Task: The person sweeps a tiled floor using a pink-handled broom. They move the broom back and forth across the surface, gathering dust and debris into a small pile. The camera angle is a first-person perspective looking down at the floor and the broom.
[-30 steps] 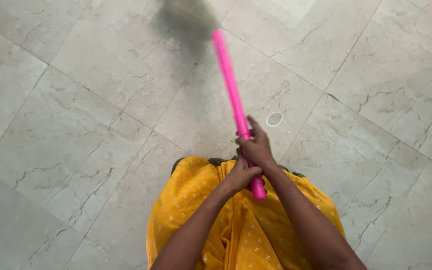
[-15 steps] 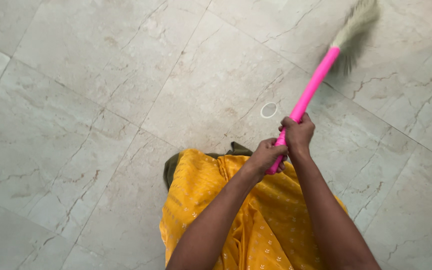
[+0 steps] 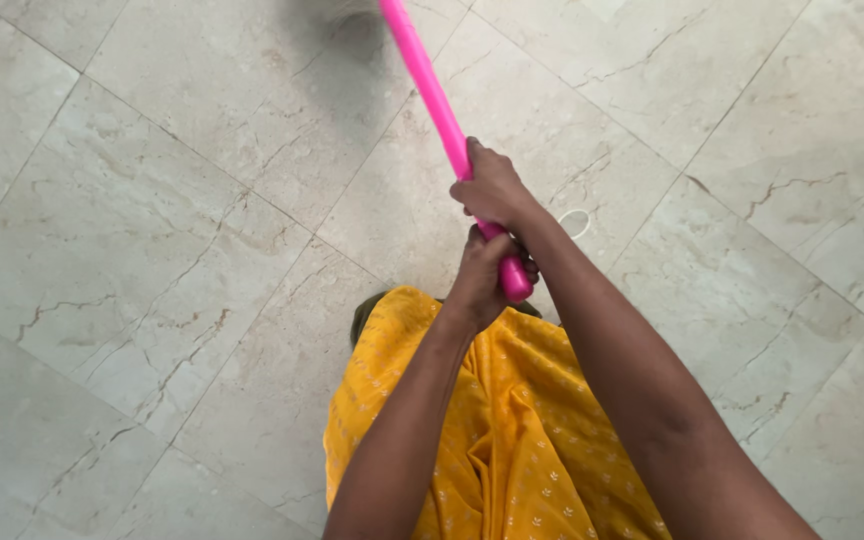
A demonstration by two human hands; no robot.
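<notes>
Nearest the camera, a yellow patterned garment (image 3: 512,440) is hanging below both forearms, covering the lower centre of the view. Just beyond it, the left hand (image 3: 484,272) is wrapping closed around the lower end of the pink broom handle (image 3: 432,95), with the rounded handle tip showing beside the knuckles. Directly above it, and touching it, the right hand (image 3: 494,188) is gripping the same handle, fingers curled fully around the shaft. The handle is slanting up and to the left, away from the body, toward the top edge of the view. There the broom head (image 3: 337,10) is appearing only as a grey blur, so its shape cannot be told. A small pale ring (image 3: 574,222) is lying on the marble tile floor (image 3: 152,250), just right of the right wrist.
</notes>
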